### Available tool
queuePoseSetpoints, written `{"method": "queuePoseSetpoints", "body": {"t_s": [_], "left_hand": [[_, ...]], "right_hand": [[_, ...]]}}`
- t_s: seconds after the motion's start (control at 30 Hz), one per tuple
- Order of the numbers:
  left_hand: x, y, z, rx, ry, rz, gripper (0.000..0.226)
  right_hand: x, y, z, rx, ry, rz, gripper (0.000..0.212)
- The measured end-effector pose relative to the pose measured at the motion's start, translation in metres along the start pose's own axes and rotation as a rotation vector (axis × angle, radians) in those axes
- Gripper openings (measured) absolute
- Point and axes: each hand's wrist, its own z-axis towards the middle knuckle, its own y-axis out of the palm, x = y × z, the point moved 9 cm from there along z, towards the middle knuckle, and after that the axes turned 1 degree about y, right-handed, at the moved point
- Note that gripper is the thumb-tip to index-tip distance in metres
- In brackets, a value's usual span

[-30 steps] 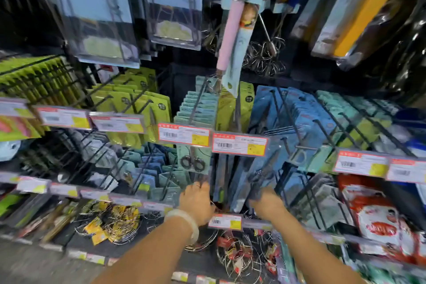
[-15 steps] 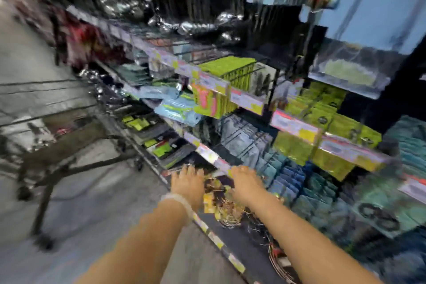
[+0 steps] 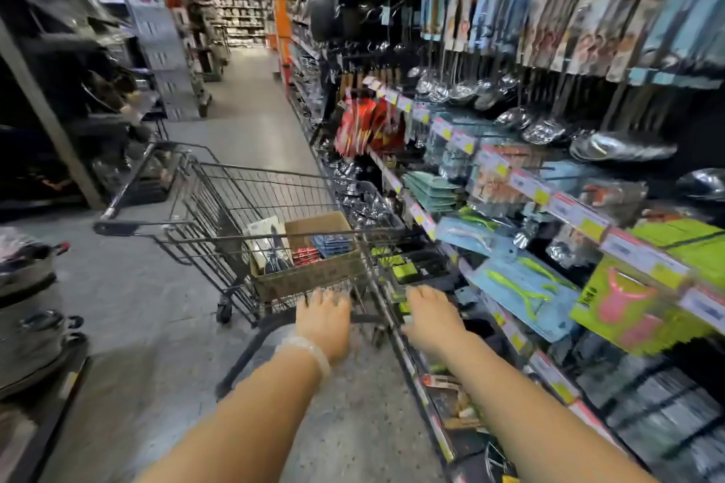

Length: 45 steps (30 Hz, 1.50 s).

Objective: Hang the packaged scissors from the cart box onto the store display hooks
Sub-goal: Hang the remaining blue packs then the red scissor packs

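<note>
Head view: both hands reaching forward, empty, toward the cart [image 3: 204, 204]. Left hand [image 3: 323, 316] hovering with fingers loosely extended just short of the cardboard box [image 3: 310, 278]; right hand [image 3: 429, 316] likewise relaxed, lying further right, nearer the shelf edge. Packaged scissors [image 3: 331, 245] sitting in the box, ahead of and above the left hand, so the left looks nearer. Packs showing as blue cards stacked upright, edges up, beside red packs [image 3: 305, 256]; detail blurring. Display hooks [image 3: 612, 231] lying to the right.
</note>
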Motion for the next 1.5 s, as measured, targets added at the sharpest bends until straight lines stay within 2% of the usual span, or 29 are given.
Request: {"method": "queuePoseSetpoints", "body": {"t_s": [0.13,0.27,0.4,0.53,0.77,1.03,1.3,1.5], "left_hand": [[-0.053,0.0,0.04,-0.009,-0.103,-0.029,0.062],[-0.082,0.003,0.091,-0.027,-0.135,0.0,0.066],[-0.11,-0.008,0.164,0.004,-0.194,-0.011,0.065],[-0.139,-0.026,0.244,0.001,-0.242,-0.043,0.065],[-0.173,-0.028,0.354,-0.043,-0.279,-0.127,0.065],[-0.217,0.028,0.476,-0.137,-0.241,-0.198,0.06],[-0.257,0.143,0.568,-0.483,-0.229,-0.398,0.074],[-0.276,0.189,0.609,-0.614,-0.253,-0.558,0.068]], "right_hand": [[-0.042,0.0,0.062,-0.029,-0.078,-0.023,0.06],[-0.061,0.004,0.136,-0.066,-0.114,-0.052,0.052],[-0.072,-0.006,0.227,-0.064,-0.164,-0.038,0.052],[-0.077,-0.028,0.313,-0.122,-0.192,-0.023,0.062],[-0.08,-0.045,0.44,-0.169,-0.19,-0.033,0.056],[-0.082,0.024,0.56,-0.323,-0.105,0.022,0.059],[-0.066,0.128,0.668,-0.539,0.122,0.076,0.057],[-0.065,0.185,0.702,-0.605,0.23,0.138,0.069]]}}
